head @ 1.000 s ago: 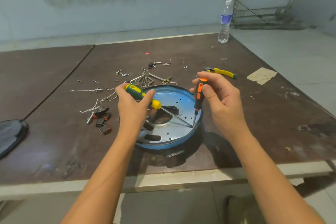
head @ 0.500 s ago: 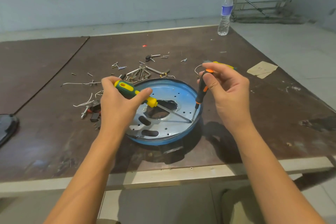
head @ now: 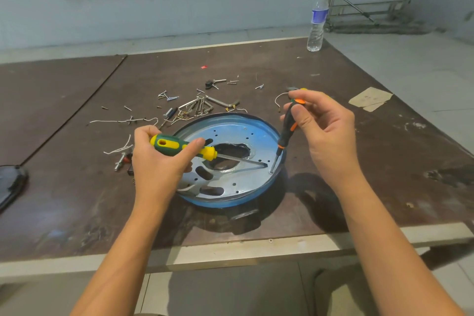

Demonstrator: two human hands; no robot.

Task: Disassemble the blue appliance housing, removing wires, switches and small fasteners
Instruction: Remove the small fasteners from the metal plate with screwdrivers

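item: blue housing (head: 230, 128), a round shallow metal pan with a perforated face and a central opening. it lies flat near the front edge of the table (head: 333, 187).
handling: likely light, stiff and thin-rimmed, and apt to slide under tool pressure; best steadied by the outer rim.
left hand (head: 156, 161): curled round the green-and-yellow screwdriver (head: 177, 146), shaft laid across the face.
right hand (head: 325, 131): fingertips pinch the black-and-orange screwdriver (head: 287, 128) upright, tip at a hole near the right rim.
behind: loose screws (head: 168, 96), hex keys (head: 205, 104), white wire (head: 112, 121).
far edge: water bottle (head: 316, 23).
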